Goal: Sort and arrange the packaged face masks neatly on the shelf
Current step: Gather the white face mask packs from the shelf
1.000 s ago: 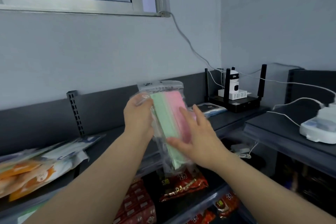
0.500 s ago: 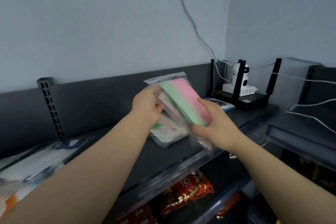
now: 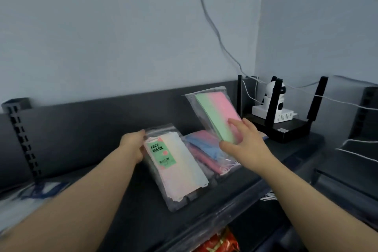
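Note:
My right hand (image 3: 244, 144) holds a clear pack of green and pink masks (image 3: 214, 114) tilted up above the dark shelf (image 3: 126, 200). My left hand (image 3: 134, 146) grips the top left edge of a pale pack labelled FACE MASK (image 3: 173, 168), which lies on the shelf. Between them lies a third pack with blue and pink masks (image 3: 204, 149), partly under my right hand.
A black router with antennas (image 3: 286, 127) and a white camera (image 3: 275, 98) stand at the right end of the shelf, with cables (image 3: 216, 32) running up the wall. More packs (image 3: 30, 192) lie at the far left. Red snack bags (image 3: 218, 241) sit on the shelf below.
The packs were held together in both hands; now the labelled pack lies on the shelf under my left hand, and my right hand has drawn the green and pink pack off to the right.

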